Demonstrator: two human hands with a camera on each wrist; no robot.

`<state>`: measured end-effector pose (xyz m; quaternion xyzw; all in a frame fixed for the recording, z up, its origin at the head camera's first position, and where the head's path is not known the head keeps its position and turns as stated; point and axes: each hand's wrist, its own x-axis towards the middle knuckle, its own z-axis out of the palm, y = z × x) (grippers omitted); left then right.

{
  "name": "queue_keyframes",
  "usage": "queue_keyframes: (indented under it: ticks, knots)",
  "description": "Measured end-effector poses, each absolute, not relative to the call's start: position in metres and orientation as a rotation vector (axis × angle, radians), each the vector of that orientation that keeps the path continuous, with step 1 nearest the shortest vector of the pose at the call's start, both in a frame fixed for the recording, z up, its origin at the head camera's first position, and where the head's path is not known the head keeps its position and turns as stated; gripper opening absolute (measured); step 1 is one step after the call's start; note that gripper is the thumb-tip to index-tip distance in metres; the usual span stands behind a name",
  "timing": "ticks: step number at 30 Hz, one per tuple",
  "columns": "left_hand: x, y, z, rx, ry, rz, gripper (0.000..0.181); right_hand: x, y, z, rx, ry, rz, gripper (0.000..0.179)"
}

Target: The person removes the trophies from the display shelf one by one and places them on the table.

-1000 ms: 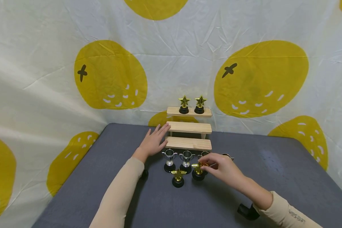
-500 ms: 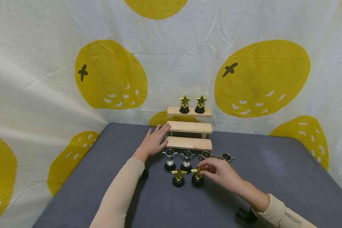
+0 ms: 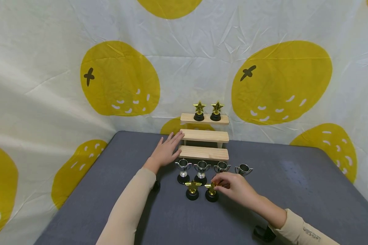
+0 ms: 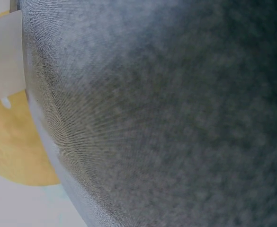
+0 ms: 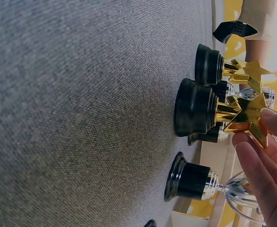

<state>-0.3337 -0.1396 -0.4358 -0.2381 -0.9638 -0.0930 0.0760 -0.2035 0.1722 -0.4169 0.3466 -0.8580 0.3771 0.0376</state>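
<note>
My right hand (image 3: 236,188) pinches a gold star trophy (image 3: 212,194) by its star, between thumb and fingers. In the right wrist view the trophy's round black base (image 5: 194,109) is upright, right at the table surface. Just left of it stands a matching star trophy (image 3: 192,194). Behind both, several silver cup trophies (image 3: 183,170) stand in a row, partly covered on the right by my right hand. My left hand (image 3: 164,152), fingers extended, touches the left end of the three-tier wooden shelf (image 3: 204,136). Two more star trophies (image 3: 199,112) stand on its top board.
The grey tabletop (image 3: 282,190) runs back to a pale cloth (image 3: 196,68) printed with yellow fruit shapes. Dark wrist-worn devices (image 3: 264,233) show beneath the sleeves. The left wrist view holds mostly blurred grey table surface.
My right hand has moved slightly left and toward me with the star trophy, bringing it closer to its neighbour and uncovering the silver cups on the right. My left hand has stayed in place.
</note>
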Motion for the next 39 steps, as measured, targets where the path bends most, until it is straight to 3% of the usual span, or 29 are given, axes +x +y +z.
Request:
queue_keyframes:
  ticks: [25, 39]
  knots:
    - [-0.334, -0.138, -0.435, -0.700, -2.905, -0.281, 0.069, -0.204, 0.179, -0.418, 1.084, -2.675, 1.101, 0.026]
    - [-0.334, -0.138, -0.435, -0.704, -2.890, -0.269, 0.068, -0.205, 0.191, -0.380, 1.063, -2.584, 1.082, 0.029]
